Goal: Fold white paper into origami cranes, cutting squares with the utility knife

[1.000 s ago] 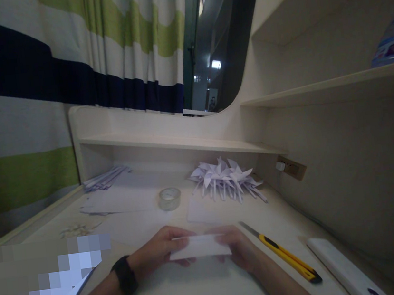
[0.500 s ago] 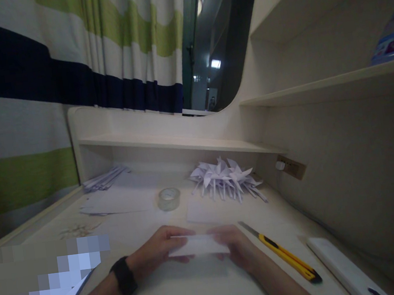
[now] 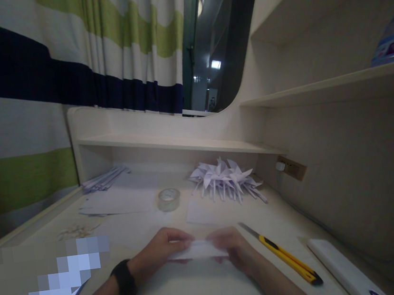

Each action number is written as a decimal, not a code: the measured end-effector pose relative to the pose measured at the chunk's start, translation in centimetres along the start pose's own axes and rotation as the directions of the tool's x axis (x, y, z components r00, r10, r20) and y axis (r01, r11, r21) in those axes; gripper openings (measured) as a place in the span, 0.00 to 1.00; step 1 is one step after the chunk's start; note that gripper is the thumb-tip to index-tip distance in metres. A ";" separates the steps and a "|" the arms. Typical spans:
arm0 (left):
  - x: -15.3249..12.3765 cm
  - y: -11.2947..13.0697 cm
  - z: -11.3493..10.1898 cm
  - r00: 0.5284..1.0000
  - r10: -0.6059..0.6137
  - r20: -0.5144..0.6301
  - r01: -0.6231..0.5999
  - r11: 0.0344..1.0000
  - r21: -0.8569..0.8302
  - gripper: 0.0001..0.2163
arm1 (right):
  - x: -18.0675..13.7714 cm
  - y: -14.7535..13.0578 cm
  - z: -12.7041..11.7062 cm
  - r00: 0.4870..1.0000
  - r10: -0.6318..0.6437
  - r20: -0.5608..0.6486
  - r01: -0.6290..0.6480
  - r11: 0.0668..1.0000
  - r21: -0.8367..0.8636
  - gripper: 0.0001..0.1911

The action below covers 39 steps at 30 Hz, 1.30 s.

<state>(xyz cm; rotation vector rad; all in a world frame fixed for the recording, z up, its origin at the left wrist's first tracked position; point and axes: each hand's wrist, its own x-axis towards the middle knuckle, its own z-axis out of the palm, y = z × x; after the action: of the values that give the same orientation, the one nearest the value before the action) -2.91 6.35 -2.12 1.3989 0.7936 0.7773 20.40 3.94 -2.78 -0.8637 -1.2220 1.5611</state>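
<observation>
A small white piece of paper (image 3: 201,250) is stretched between my two hands, just above the desk. My left hand (image 3: 168,246), with a black watch on its wrist, pinches the paper's left end. On the other end, the fingers of my right hand (image 3: 228,244) are closed, thumb and fingertips along the top edge. That edge looks folded or rolled over, though blur hides the detail. Right of my right hand lies a yellow utility knife (image 3: 286,258) with its blade out. Beyond my hands are a roll of clear tape (image 3: 169,199) and a flat white sheet (image 3: 203,212).
Several paper pinwheels (image 3: 222,178) are heaped at the back. To the left lie a paper stack (image 3: 124,194), thin paper strips (image 3: 105,179) and small pale bits (image 3: 78,230). A long white object (image 3: 340,264) lies at right, near a cable and wall socket (image 3: 293,168).
My fingers have shifted along the paper's top edge, which now shows a narrow fold or roll. Both hands stay in nearly the same place.
</observation>
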 end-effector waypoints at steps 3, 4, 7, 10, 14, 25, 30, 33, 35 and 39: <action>0.4 -0.5 -0.2 0.999 0.025 -0.035 -0.022 0.996 0.091 0.20 | 0.1 0.0 0.2 1.000 -0.004 -0.004 0.004 0.999 -0.038 0.13; 0.4 -0.5 -0.2 0.999 0.028 -0.044 -0.023 0.994 0.106 0.21 | 0.1 0.1 0.3 1.000 -0.009 -0.021 0.008 0.999 -0.053 0.15; 0.5 -0.6 -0.2 0.997 0.043 -0.061 -0.035 0.992 0.122 0.21 | 0.3 0.2 0.4 0.996 -0.030 -0.089 0.022 0.995 -0.099 0.22; 0.5 -0.7 -0.2 0.997 0.055 -0.051 -0.047 0.989 0.141 0.22 | 0.2 0.1 0.6 0.993 -0.041 -0.109 0.024 0.988 -0.151 0.22; 0.5 -0.7 -0.2 0.998 0.051 -0.042 -0.043 0.983 0.176 0.20 | -0.1 -0.2 1.0 0.994 -0.058 -0.091 0.038 0.977 -0.208 0.17; 0.7 -1.1 -0.2 0.993 0.096 -0.062 -0.080 0.971 0.224 0.17 | -0.2 -0.3 1.2 0.986 -0.105 -0.131 0.051 0.930 -0.365 0.17; 0.7 -1.1 0.1 0.998 0.051 -0.042 -0.043 0.982 0.183 0.19 | 0.2 -0.2 0.9 0.983 -0.145 -0.113 0.076 0.882 -0.466 0.16; 0.9 -1.5 -0.1 0.996 0.094 -0.010 -0.090 0.976 0.196 0.20 | 0.2 -0.5 0.9 0.986 -0.135 -0.100 0.066 0.860 -0.505 0.17; 1.1 -1.8 -0.5 0.991 0.135 0.019 -0.135 0.961 0.241 0.21 | 0.2 -0.7 0.9 0.988 -0.125 -0.092 0.061 0.856 -0.513 0.17; 1.3 -2.0 -1.1 0.989 0.128 0.070 -0.144 0.939 0.311 0.23 | 0.1 -0.8 0.8 0.991 -0.115 -0.069 0.067 0.867 -0.493 0.18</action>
<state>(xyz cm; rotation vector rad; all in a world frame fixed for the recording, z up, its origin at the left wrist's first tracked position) -3.11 7.99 -4.13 1.7688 0.8140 0.7403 19.89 3.83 -1.79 -1.1694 -1.5970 1.1277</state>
